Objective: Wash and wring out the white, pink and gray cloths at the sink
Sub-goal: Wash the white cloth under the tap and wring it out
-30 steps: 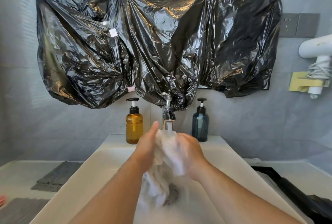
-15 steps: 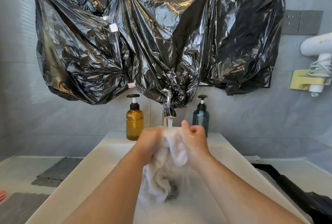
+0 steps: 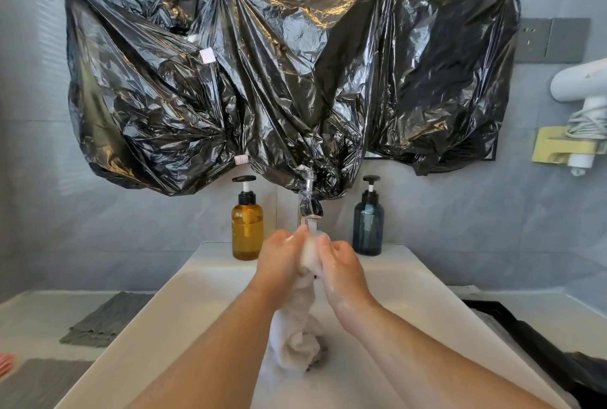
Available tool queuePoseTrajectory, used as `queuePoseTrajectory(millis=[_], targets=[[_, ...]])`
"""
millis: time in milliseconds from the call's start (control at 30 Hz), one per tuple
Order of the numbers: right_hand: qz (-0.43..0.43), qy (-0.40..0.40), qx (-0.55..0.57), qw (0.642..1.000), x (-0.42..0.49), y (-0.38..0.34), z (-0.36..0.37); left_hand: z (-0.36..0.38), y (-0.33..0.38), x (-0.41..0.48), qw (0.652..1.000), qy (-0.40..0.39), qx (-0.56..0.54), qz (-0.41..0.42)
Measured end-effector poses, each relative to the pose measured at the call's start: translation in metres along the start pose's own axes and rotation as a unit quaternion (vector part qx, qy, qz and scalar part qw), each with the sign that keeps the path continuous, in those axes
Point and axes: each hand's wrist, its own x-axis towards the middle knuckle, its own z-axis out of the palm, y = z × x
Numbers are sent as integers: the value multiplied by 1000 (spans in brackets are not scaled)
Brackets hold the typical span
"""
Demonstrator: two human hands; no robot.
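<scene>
Now, far left: a sliver of the pink cloth (image 3: 6, 363) is lying at the frame edge on the counter. The gray cloths (image 3: 105, 320) are lying flat beside it, well apart from the sink (image 3: 203, 280). The amber pump bottle (image 3: 247, 228) is standing on the back ledge.

Your left hand (image 3: 279, 257) is gripping the white cloth (image 3: 299, 333), fingers curled round its upper bunch. A second ago that thumb was sticking up; now it is tucked in. You are squeezing the cloth into a narrow band between your hands, where half a second ago it was showing wider. Its tail is hanging down into the basin, bunched over the drain.

The faucet (image 3: 308, 205) is running onto the top of the bunch, and your hands are sitting closer under the spout than before. Your right hand (image 3: 341, 264) is clutching the cloth from the other side, fingers curled, wet and soapy, nearly touching the left.

The blue pump bottle (image 3: 368, 228) is standing behind it. Farther right, a black tray (image 3: 525, 333) is lying on the counter, and a white hair dryer (image 3: 581, 83) is hanging on the wall.
</scene>
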Motion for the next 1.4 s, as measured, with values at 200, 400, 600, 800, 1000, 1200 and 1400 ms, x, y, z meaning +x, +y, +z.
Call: queuePoseTrajectory(millis=[200, 400, 600, 800, 1000, 1200, 1400], targets=[[30, 63, -85, 994, 6, -13, -6, 1, 6, -1, 948, -56, 292, 115], [-9, 87, -17, 996, 15, -18, -18, -10, 6, -9, 971, -194, 137, 31], [58, 6, 68, 996, 9, -17, -17, -13, 6, -8, 994, -54, 97, 20], [-16, -3, -35, 999, -6, -5, 7, -4, -14, 8, 909, 13, 354, 218], [-14, 30, -163, 986, 3, -15, -6, -2, -5, 2, 841, -73, 478, 244], [-45, 98, 14, 994, 17, -20, -23, -13, 4, -15, 974, -202, 16, -104], [5, 65, 66, 996, 13, -24, -25, -16, 11, -13, 997, -47, -59, -12]])
